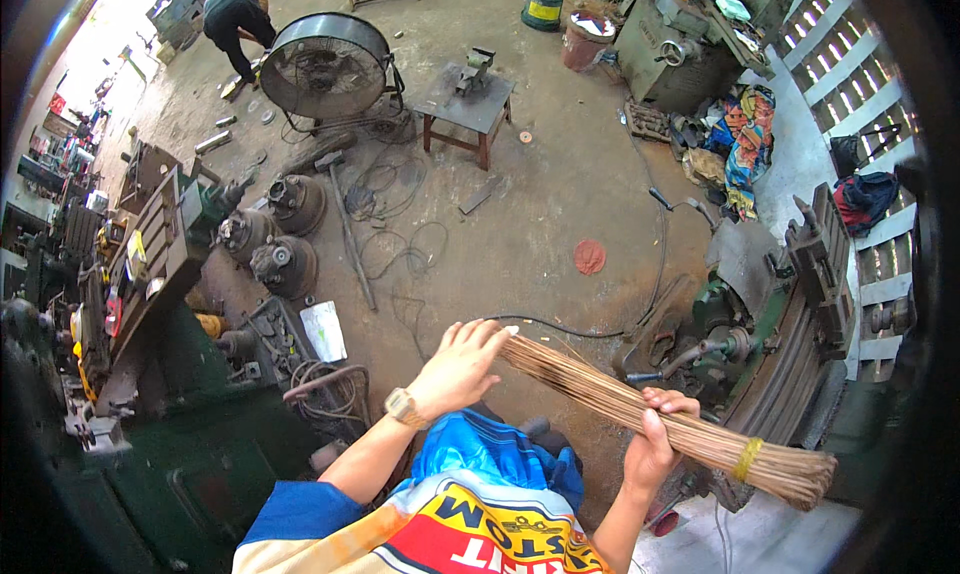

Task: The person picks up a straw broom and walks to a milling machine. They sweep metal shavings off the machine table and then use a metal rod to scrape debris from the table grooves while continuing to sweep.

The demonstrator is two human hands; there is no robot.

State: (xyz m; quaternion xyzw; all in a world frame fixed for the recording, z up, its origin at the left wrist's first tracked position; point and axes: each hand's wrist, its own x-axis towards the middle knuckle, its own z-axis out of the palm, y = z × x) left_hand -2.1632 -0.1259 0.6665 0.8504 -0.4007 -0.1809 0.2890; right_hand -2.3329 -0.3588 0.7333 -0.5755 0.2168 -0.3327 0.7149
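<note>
a bundle [600, 396] of thin brown sticks slants across in front of the person, from the left hand [462, 369] down to the lower right, a yellow band [747, 459] round it near its thicker far end. the right hand [650, 459] is closed about the bundle near its middle, thumb over the near side; the rest of its palm and parts of the fingers are hidden behind the sticks. the left hand is not clenched: its fingers reach out nearly straight at the narrow end, thumb apart, and they cover part of that end, so i cannot tell how firmly they touch it. a small whitish spot by those fingertips is too tiny to make out. a watch [402, 407] sits on the left wrist. the shirt [490, 524] is cut off by the lower edge and hides most of the legs. the bundle covers part of the right-hand machine [790, 344], while the green machine [190, 454] at left fades into the dark rim. farther off, a co-worker [235, 19] bends beside a fan [325, 66], head out of sight at the top edge.
</note>
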